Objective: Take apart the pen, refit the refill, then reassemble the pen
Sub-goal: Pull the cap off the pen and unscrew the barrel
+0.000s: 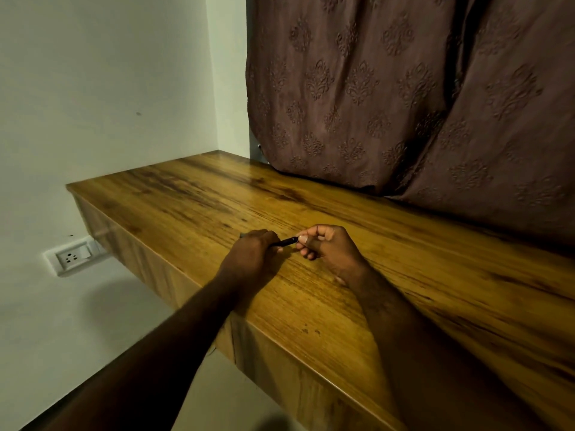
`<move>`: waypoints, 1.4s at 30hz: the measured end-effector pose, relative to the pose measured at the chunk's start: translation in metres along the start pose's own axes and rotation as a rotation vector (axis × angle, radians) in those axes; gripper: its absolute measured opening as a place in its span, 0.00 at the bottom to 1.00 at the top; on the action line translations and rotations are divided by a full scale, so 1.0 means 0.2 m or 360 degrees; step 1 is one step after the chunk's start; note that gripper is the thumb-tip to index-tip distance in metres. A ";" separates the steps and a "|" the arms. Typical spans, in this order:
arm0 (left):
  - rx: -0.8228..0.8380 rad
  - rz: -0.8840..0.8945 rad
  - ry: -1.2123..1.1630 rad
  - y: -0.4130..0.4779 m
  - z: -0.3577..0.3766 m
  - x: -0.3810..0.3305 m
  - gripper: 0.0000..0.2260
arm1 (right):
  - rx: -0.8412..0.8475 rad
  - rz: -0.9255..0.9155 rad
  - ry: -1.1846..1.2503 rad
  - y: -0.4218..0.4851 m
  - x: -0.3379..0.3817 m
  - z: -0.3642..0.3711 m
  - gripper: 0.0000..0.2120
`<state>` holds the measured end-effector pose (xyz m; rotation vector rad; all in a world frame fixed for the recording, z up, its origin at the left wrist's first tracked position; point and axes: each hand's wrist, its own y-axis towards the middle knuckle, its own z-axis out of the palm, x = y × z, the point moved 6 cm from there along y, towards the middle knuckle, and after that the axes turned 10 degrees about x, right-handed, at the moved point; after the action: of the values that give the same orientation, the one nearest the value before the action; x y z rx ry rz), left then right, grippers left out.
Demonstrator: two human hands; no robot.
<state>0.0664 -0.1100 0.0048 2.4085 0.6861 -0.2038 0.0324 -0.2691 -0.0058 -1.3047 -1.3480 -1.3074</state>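
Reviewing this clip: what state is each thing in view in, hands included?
pen: held between both hands; only a short dark stretch shows, so joined or loosened cannot be told.
left hand: fingers curled round the pen's barrel.
right hand: thumb and fingers pinch the pen's end.
curtain: drawn, hem lying on the back of the desk.
wall socket: nothing plugged in; switch position unclear.

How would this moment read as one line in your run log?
left hand: grips pen | right hand: pinches pen's right end | place: over wooden desk | pen state: cannot tell if apart
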 end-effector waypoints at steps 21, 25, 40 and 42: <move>0.0041 -0.0048 -0.0004 -0.01 -0.02 0.04 0.25 | -0.0159 0.0005 -0.1464 -0.02 0.03 -0.16 0.09; 0.0047 -0.0055 0.0014 -0.01 -0.01 0.04 0.24 | -0.0164 0.0004 -0.1365 -0.03 0.02 -0.17 0.09; 0.0056 -0.0001 -0.0035 0.00 -0.01 0.03 0.21 | -0.0195 0.0017 -0.1220 -0.03 0.00 -0.19 0.12; 0.0037 0.0014 -0.0038 0.00 -0.02 0.03 0.21 | -0.0199 0.0020 -0.1210 -0.02 0.00 -0.19 0.12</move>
<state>0.0707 -0.1054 0.0058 2.4271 0.6654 -0.2379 0.0241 -0.3060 -0.0025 -2.0112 -1.7625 -0.9154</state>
